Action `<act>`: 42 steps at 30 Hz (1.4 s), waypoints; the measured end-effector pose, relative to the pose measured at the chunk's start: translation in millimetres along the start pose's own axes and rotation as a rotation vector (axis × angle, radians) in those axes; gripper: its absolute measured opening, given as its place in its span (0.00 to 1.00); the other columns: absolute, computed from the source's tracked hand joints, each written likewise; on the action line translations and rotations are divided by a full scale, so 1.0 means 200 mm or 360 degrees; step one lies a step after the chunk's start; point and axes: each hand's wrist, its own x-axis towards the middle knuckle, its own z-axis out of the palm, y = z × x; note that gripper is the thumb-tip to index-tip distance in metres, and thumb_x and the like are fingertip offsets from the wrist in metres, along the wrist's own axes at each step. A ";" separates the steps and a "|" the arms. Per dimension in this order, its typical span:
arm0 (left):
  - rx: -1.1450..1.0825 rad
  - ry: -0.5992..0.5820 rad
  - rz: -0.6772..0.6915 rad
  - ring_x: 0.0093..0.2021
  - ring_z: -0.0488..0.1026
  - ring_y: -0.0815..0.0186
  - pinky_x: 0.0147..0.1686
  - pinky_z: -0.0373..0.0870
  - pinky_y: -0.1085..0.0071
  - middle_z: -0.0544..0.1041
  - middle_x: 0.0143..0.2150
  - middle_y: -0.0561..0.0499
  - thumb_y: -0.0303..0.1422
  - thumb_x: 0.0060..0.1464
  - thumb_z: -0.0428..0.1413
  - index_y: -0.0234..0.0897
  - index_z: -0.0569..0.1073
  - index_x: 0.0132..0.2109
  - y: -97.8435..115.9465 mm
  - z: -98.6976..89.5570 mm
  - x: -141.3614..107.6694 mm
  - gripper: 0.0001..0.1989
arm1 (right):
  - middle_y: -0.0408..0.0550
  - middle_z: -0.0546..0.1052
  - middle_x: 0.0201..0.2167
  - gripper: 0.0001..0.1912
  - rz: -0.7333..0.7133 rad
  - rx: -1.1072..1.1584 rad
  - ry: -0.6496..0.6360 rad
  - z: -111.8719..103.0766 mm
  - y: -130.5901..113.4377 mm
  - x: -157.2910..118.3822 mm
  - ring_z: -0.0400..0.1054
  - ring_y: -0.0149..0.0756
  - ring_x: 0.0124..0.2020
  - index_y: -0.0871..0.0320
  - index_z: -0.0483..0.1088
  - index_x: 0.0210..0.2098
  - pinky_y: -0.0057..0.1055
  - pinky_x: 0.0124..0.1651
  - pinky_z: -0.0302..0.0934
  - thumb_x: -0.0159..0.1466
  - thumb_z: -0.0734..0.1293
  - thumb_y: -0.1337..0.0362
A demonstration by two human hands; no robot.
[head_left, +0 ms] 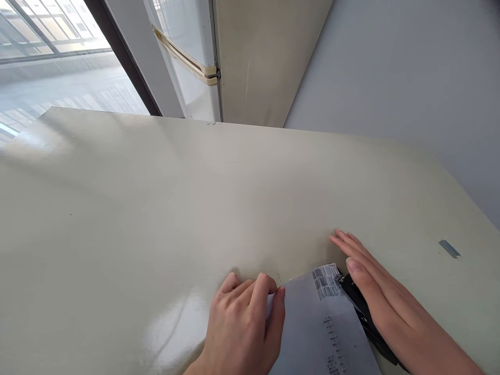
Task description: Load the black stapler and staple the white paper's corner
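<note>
A white paper [308, 328] with a barcode at its top right corner and rows of small print lies on the table at the bottom. My left hand [248, 317] has its fingers curled at the paper's upper left edge, thumb and forefinger closed on it. On the right, my right hand [378, 286] rests on its side with fingers stretched out, holding nothing. Beside that palm, along the paper's right edge, is a black object [369, 317], partly hidden by the hand and the paper.
The pale glossy table [187, 198] spreads ahead and to both sides. A small grey strip [449, 248] lies at the right. Beyond the far edge stand a fridge [265, 62] with a cream handle, a window at left, and a wall at right.
</note>
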 end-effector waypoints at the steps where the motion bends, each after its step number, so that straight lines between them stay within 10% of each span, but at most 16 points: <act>1: -0.0004 -0.0002 0.0000 0.18 0.66 0.70 0.29 0.60 0.65 0.72 0.22 0.61 0.26 0.69 0.50 0.41 0.62 0.37 0.00 0.00 0.00 0.10 | 0.32 0.55 0.76 0.32 -0.0003 -0.0012 0.0002 0.00 0.01 0.00 0.46 0.50 0.77 0.37 0.57 0.74 0.57 0.74 0.49 0.74 0.52 0.39; 42: -0.0038 -0.0004 0.0040 0.19 0.67 0.70 0.29 0.59 0.66 0.73 0.24 0.59 0.26 0.68 0.51 0.41 0.64 0.37 -0.01 0.01 0.00 0.09 | 0.29 0.54 0.76 0.30 0.0039 0.0011 0.0048 0.02 0.02 -0.03 0.45 0.51 0.77 0.33 0.58 0.73 0.58 0.72 0.52 0.74 0.53 0.40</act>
